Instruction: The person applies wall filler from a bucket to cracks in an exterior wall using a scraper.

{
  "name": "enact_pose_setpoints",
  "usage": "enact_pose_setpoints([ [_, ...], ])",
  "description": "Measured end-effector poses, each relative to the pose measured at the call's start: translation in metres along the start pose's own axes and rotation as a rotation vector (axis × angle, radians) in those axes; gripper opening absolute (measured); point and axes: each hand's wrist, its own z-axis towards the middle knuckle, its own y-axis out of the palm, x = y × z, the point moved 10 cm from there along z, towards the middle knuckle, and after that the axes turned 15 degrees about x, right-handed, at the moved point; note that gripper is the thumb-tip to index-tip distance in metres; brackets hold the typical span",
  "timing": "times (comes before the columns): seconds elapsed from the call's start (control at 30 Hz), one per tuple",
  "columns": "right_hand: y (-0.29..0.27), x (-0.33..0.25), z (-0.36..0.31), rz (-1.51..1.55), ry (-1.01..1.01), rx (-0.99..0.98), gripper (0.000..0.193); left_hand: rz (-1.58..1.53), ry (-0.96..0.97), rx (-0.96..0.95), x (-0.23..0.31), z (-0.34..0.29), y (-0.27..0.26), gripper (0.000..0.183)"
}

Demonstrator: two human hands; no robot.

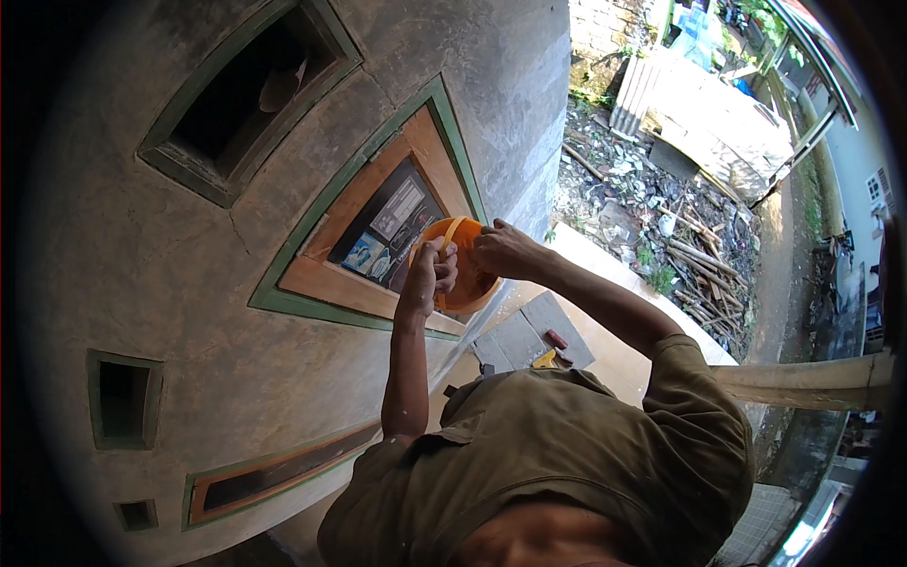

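**Both hands on an orange bowl at the window frame**

Nearest to me I see the olive-brown shirt [567, 463] filling the lower part of the view, with both bare forearms reaching up and away from it. My left hand [427, 276] is clenched on the near rim of an orange bowl [463, 283], fingers wrapped over its edge. My right hand [505, 250] grips the far rim from the other side, knuckles curled. The bowl is tilted, its open inside turned toward me, and it is held up in the air just in front of the lower right corner of a wooden window frame [350, 283].

That frame has a green border and holds a dark panel [392, 231] with a few small pictures on it. Below the bowl, on the pale ledge [614, 354], lies a grey flat slab [524, 335] with a small red and yellow tool [553, 352] on its edge.

The wall [142, 255] is rough grey plaster, cracked, with more green-framed openings [250, 90] above and to the left. Beyond the ledge the ground is littered with rubble and sticks [680, 241], and pale boards [718, 132] lean further off beside a path.
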Motion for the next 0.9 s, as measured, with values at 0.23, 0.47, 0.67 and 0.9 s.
enact_pose_setpoints([
  [0.23,0.012,-0.031,0.014,-0.107,-0.251,-0.192,0.010,-0.045,-0.007,0.037,-0.009,0.005,-0.018,0.028],
  [0.47,0.034,-0.026,0.025,-0.034,-0.180,-0.299,0.030,-0.010,-0.019,0.063,-0.011,0.005,-0.015,0.028],
  [0.67,0.035,-0.028,0.026,0.177,-0.177,-0.120,0.022,-0.050,-0.039,0.059,-0.017,0.008,-0.019,0.030],
  [0.9,-0.010,-0.021,0.045,-0.095,-0.286,-0.001,0.012,-0.098,-0.008,0.099,0.001,0.008,-0.030,0.025],
])
